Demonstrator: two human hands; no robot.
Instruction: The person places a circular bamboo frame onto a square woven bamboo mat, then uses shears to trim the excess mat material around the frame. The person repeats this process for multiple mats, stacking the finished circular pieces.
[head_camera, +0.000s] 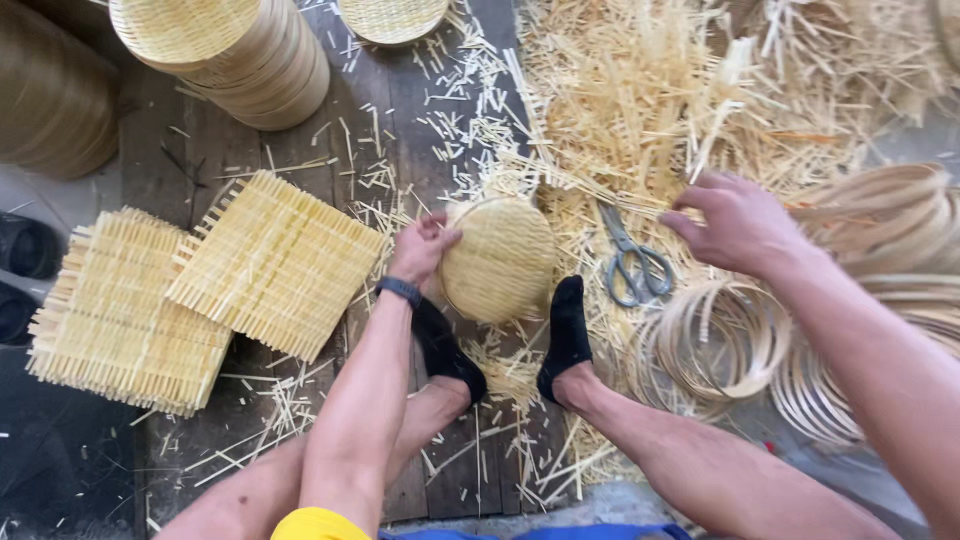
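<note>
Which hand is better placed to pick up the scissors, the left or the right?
Probably the right. The right hand hovers free just above and beside the scissors. The left hand grips the edge of the round woven bamboo tray held upright between the feet.

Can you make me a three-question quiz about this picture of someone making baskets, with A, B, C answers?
1. Where are the scissors?
A. on the straw beside the round woven tray
B. on top of the square mats
C. in the left hand

2. What colour are the socks?
A. white
B. black
C. red

3. What is the left hand doing?
A. lying flat on the floor
B. holding the scissors
C. gripping the edge of the round woven tray

Answers:
1 A, they lie between the tray and the right hand.
2 B, both feet are in dark black socks.
3 C, its fingers are curled on the tray's left rim.
</note>
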